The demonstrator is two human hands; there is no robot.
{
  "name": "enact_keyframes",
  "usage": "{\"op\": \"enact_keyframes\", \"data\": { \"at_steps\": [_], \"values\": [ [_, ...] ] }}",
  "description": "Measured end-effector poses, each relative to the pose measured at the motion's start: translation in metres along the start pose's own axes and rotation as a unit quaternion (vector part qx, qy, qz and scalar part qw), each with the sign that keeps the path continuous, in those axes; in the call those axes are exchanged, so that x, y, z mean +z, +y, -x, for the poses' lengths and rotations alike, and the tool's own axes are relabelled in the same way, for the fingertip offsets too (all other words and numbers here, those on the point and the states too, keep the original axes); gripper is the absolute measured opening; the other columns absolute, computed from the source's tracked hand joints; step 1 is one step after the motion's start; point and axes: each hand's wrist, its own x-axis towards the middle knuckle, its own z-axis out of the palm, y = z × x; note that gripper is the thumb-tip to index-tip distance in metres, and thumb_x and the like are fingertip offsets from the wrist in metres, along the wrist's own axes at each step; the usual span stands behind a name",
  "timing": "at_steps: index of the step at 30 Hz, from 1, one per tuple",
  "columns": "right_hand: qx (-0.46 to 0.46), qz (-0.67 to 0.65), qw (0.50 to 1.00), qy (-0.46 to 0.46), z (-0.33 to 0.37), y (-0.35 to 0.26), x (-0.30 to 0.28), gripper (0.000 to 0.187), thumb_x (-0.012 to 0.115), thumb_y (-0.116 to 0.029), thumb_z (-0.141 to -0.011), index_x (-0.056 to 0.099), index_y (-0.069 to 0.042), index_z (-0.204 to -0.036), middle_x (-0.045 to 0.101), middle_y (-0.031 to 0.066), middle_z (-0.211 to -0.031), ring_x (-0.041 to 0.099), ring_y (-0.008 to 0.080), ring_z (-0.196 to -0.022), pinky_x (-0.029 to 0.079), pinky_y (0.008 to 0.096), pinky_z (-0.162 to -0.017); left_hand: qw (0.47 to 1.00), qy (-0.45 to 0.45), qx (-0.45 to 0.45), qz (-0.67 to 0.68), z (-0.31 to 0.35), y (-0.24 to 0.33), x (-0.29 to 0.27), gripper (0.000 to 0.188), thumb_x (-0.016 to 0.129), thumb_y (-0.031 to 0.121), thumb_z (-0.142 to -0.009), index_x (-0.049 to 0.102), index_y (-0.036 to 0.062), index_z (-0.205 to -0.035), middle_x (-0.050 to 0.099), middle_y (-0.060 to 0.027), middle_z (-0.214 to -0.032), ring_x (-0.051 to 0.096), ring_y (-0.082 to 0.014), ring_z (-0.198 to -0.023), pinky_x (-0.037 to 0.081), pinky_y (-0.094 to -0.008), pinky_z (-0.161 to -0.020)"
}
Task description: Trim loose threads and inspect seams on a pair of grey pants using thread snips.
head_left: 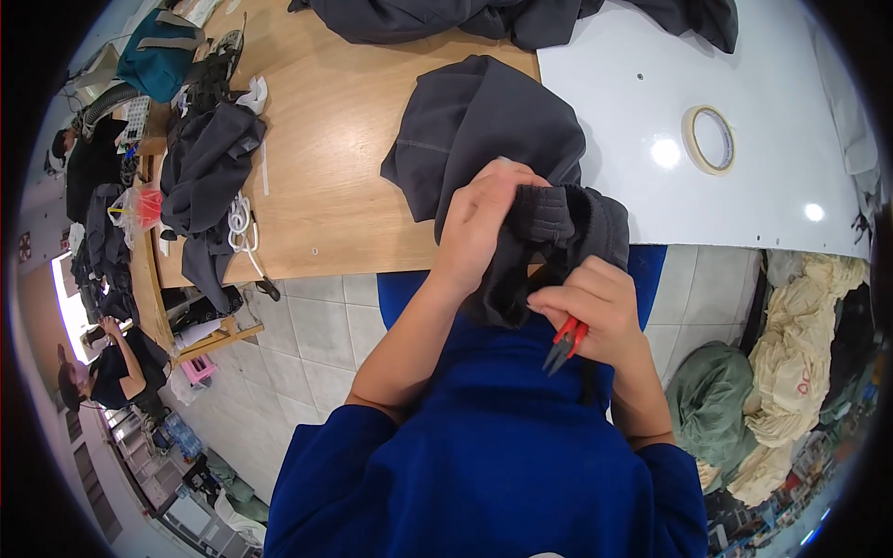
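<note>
A dark grey garment (484, 126) with a gathered elastic waistband (542, 214) lies over the table's front edge, its band hanging toward my lap. My left hand (484, 219) is closed on the band's left side, fingers gripping its upper edge. Closed at the band's near right side is my right hand (595, 307), thumb and forefinger pinched close to the dark inner cloth. Tucked in that same hand are red-handled snips (565, 342), their dark jaws pointing down toward my blue shirt. Whether the right fingertips pinch the cloth or a thread is too small to tell.
A masking tape roll (710, 139) lies on the white tabletop (642, 112) at right. More dark garments (428, 19) lie at the back, others (209, 167) at left beside a white cord (244, 228). Cloth bundles (791, 353) fill the lower right. A seated person (121, 363) is far left.
</note>
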Motion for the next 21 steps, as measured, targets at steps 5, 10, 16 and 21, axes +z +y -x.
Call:
{"op": "enact_keyframes", "data": {
  "at_steps": [5, 10, 16, 21],
  "values": [
    [0.127, 0.011, 0.99, 0.061, 0.002, -0.006, -0.015, 0.034, 0.079, -0.014, -0.06, 0.065, -0.006, -0.09, 0.048, 0.0028, -0.061, 0.045, 0.0184, -0.055, 0.036, 0.0272, -0.051, 0.999, -0.024, -0.037, -0.029, 0.001, 0.002, -0.001, 0.011, 0.058, 0.013, -0.09, 0.06, 0.002, -0.091, 0.059, -0.0005, -0.092, 0.053, -0.0051, -0.085, 0.043, -0.0206, -0.079],
    [0.242, -0.087, 0.952, 0.163, -0.004, -0.001, -0.013, 0.05, 0.078, -0.011, -0.061, 0.061, -0.003, -0.108, 0.052, 0.0059, -0.08, 0.048, 0.0182, -0.066, 0.041, 0.0274, -0.058, 0.998, -0.024, -0.054, 0.028, 0.001, 0.002, -0.002, 0.011, 0.058, 0.013, -0.09, 0.059, 0.0028, -0.093, 0.061, 0.0008, -0.087, 0.055, -0.0046, -0.081, 0.044, -0.0188, -0.075],
    [0.108, 0.134, 0.977, 0.124, -0.006, 0.006, -0.015, 0.041, 0.072, -0.003, -0.06, 0.07, -0.012, -0.099, 0.055, 0.0035, -0.081, 0.047, 0.0184, -0.068, 0.039, 0.0276, -0.06, 0.998, -0.015, -0.054, 0.025, 0.004, 0.006, 0.0, 0.011, 0.058, 0.012, -0.09, 0.06, 0.002, -0.093, 0.061, 0.0002, -0.086, 0.055, -0.004, -0.079, 0.045, -0.0183, -0.073],
    [0.088, 0.162, 0.975, 0.122, -0.006, 0.004, -0.018, 0.042, 0.072, -0.003, -0.058, 0.07, -0.012, -0.099, 0.055, 0.0028, -0.08, 0.047, 0.0177, -0.067, 0.038, 0.0274, -0.059, 0.998, -0.012, -0.053, 0.009, 0.004, 0.009, 0.002, 0.01, 0.059, 0.011, -0.089, 0.061, 0.0016, -0.092, 0.061, 0.0004, -0.086, 0.055, -0.004, -0.079, 0.045, -0.0181, -0.073]
  ]
}}
